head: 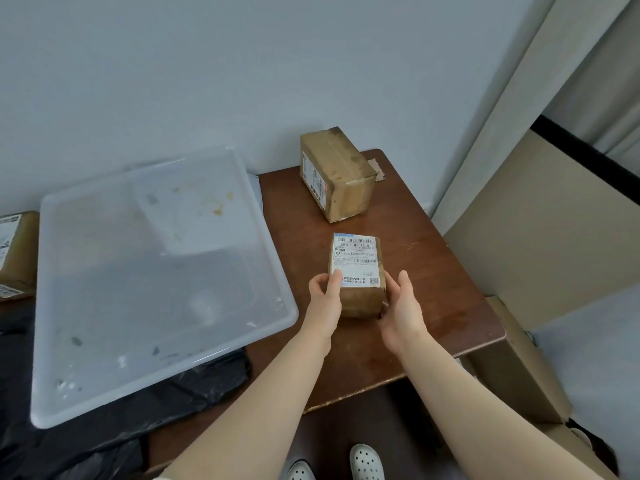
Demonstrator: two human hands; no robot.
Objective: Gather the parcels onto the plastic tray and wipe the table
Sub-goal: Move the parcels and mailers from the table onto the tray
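Observation:
A small brown parcel with a white shipping label lies on the dark wooden table. My left hand grips its near left corner, thumb on the label. My right hand holds its right side with curled fingers. A larger brown parcel stands at the back of the table by the wall. The translucent plastic tray sits to the left, overlapping the table's left edge, with stains and no parcels inside.
Another labelled parcel shows at the far left edge. Black plastic sheeting lies under the tray. Cardboard boxes stand to the right of the table. A pale wall runs behind.

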